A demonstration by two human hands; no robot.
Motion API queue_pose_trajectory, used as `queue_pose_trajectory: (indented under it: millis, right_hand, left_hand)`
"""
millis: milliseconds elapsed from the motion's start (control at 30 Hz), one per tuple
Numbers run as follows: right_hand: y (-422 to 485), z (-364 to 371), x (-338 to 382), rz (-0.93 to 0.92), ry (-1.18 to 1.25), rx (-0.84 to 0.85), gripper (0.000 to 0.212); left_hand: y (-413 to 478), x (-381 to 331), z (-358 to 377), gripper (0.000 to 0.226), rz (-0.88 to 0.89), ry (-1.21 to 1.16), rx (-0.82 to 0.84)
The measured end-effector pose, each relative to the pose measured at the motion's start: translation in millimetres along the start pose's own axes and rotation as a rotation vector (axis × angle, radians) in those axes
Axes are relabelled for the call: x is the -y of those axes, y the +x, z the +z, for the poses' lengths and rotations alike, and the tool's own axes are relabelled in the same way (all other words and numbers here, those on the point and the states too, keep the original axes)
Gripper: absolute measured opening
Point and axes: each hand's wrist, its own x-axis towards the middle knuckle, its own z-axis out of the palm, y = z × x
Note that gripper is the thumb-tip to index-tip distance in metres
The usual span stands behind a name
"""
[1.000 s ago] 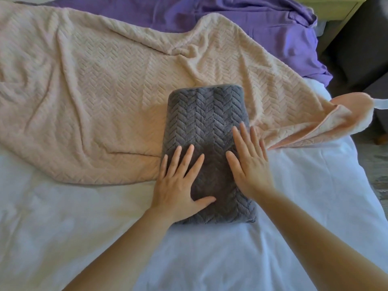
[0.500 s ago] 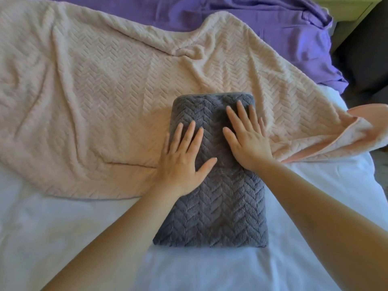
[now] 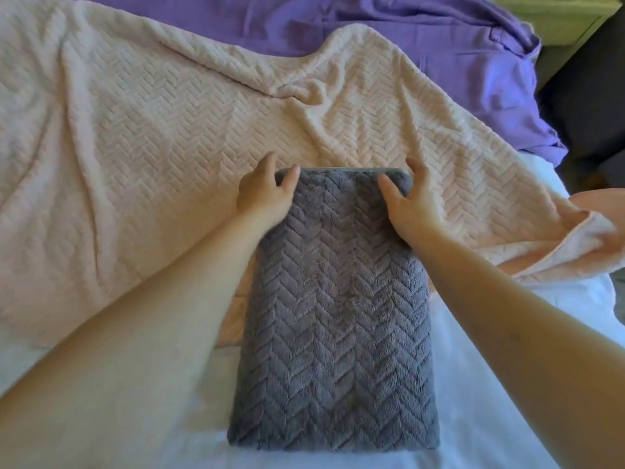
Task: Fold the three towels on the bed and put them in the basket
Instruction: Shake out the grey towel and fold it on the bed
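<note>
— Both hands are clamped on the far end of the plush, herringbone-textured, folded rectangular grey towel (image 3: 334, 333). The left hand (image 3: 262, 194) grips its far left corner and the right hand (image 3: 409, 201) its far right corner, thumbs on top, fingers curled over the edge.
— Where does it lie?
— Toward the near edge of the white-sheeted bed (image 3: 507, 434), running lengthwise away from the person. Its near end rests on bare sheet; its far end overlaps a pale, herringbone-textured plush pink towel (image 3: 152, 147).
— And that one?
— Spread open and wrinkled across the bed's left and middle, one corner turned over at the right edge. Beyond it a crumpled, smooth-fabric purple towel (image 3: 422, 38) reaches the far right corner.
— Anything in the way?
— The left forearm (image 3: 169, 316) crosses the pink towel and hides part of the grey towel's left side.
</note>
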Motion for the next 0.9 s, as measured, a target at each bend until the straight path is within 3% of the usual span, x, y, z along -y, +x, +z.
queue_pose_trajectory:
  millis: [100, 267, 367, 467, 533, 633, 733, 900]
  right_hand:
    - [12.0, 0.1, -2.7, -0.003, -0.149, 0.029, 0.043]
    - [25.5, 4.2, -3.4, -0.163, -0.253, -0.133, 0.018]
    - [23.6, 11.7, -10.4, -0.180, -0.427, -0.139, 0.023]
    - [21.7, 4.4, -7.4, -0.115, -0.515, -0.171, 0.044]
    - [11.2, -2.5, -5.3, -0.235, -0.518, -0.219, 0.047]
    - [-20.9, -0.9, -12.8, -0.472, -0.511, -0.113, 0.048]
    - [-44.1, 8.4, -37.6, -0.405, -0.629, 0.185, 0.058]
    - [-31.3, 10.3, -49.0, -0.340, -0.644, 0.246, 0.059]
  left_hand:
    - [16.7, 9.9, -5.2, 0.036, 0.059, -0.017, 0.150]
    - [22.2, 19.3, -2.8, 0.044, 0.269, 0.312, -0.183]
    - [16.2, 20.9, 8.0, 0.048, 0.229, 0.498, -0.254]
    - [5.8, 5.1, 6.3, 0.041, 0.135, 0.482, -0.307]
    - [-11.8, -5.4, 3.7, 0.031, 0.294, 0.391, -0.361]
    - [-56.5, -12.7, 19.8, 0.038, 0.597, 0.365, -0.232]
    - [-82.4, -3.0, 41.5, 0.055, 0.388, 0.539, 0.007]
    - [-71.7, -0.2, 58.6, 0.058, 0.307, 0.654, 0.022]
